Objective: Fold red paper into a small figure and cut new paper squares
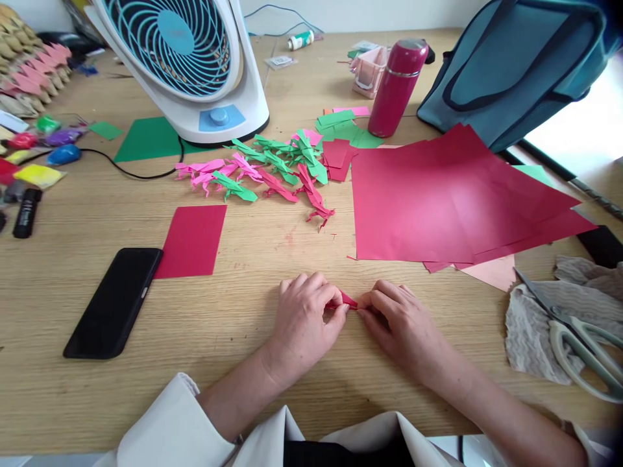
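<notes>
Between my two hands is a small folded piece of red paper [348, 299], narrowing to a point at its right end. My left hand [307, 318] pinches its wider part, and most of the paper is hidden behind those fingers. The fingertips of my right hand [396, 318] are closed on the pointed tip. Beyond my hands lie several folded paper figures: red ones [276, 185], green ones [233, 187] and pink ones [202, 170]. A flat red paper sheet [195, 240] rests to the left, and large red sheets [413, 201] spread out to the right.
A black phone [114, 303] lies at left. Scissors [569, 321] sit on a crumpled cloth [528, 324] at right. At the back stand a fan [175, 58], a red flask [396, 91] and a blue bag [511, 65]. Coloured packets [63, 154] and a marker [28, 213] lie far left.
</notes>
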{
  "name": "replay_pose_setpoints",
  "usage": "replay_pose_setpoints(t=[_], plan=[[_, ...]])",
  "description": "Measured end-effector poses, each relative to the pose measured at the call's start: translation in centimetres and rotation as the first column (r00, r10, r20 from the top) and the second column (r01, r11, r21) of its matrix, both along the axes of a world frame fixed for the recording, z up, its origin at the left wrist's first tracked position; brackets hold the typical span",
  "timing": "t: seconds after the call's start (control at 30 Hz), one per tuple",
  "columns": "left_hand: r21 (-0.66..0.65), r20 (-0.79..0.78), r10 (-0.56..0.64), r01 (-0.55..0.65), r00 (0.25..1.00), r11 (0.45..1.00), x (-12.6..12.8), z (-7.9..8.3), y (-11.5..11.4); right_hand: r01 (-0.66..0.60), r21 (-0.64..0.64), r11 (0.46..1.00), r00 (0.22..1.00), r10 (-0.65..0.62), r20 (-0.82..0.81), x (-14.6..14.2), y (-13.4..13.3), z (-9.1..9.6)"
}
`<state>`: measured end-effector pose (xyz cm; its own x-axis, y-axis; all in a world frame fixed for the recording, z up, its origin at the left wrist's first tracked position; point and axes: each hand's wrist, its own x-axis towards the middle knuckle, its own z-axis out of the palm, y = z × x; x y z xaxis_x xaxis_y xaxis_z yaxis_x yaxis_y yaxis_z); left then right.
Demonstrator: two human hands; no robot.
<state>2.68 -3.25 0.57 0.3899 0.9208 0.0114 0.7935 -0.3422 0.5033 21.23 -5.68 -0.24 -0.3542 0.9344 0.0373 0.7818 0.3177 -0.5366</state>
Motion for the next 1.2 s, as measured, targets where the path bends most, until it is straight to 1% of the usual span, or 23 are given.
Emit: replay_pose_setpoints(t=[0.4,0.7,0.9,1.0,1.1,1.2], plan=[[-0.014,-0.039,0.029,-0.03,0.999,0.999,0.6,0.1,0.2,-0.042,0.007,0.999,0.996,0.043,-0.079,0.6,0.0,0.2],[-0.01,-0.089,0.049,-0.05,0.995,0.999,1.1,0.1,0.0,-0.095,0.048,0.994,0.993,0.098,-0.07,1.2,-0.2,0.2],[-0.008,-0.105,0.058,-0.059,0.993,0.998,1.3,0.0,0.2,-0.153,0.043,0.987,0.984,0.157,-0.089,1.9,-0.1,0.2],[-0.007,-0.105,0.053,-0.054,0.993,0.999,1.2,-0.1,0.2,-0.212,0.091,0.973,0.975,0.217,-0.047,2.4,-0.3,0.2],[0.0,-0.099,0.045,-0.045,0.994,0.999,1.1,-0.1,0.1,-0.296,0.161,0.941,0.955,0.292,0.05,2.7,-0.3,0.3],[0.004,-0.086,0.032,-0.032,0.996,0.999,1.0,-0.1,0.0,-0.358,0.202,0.912,0.931,0.334,0.146,2.7,-0.3,0.4]])
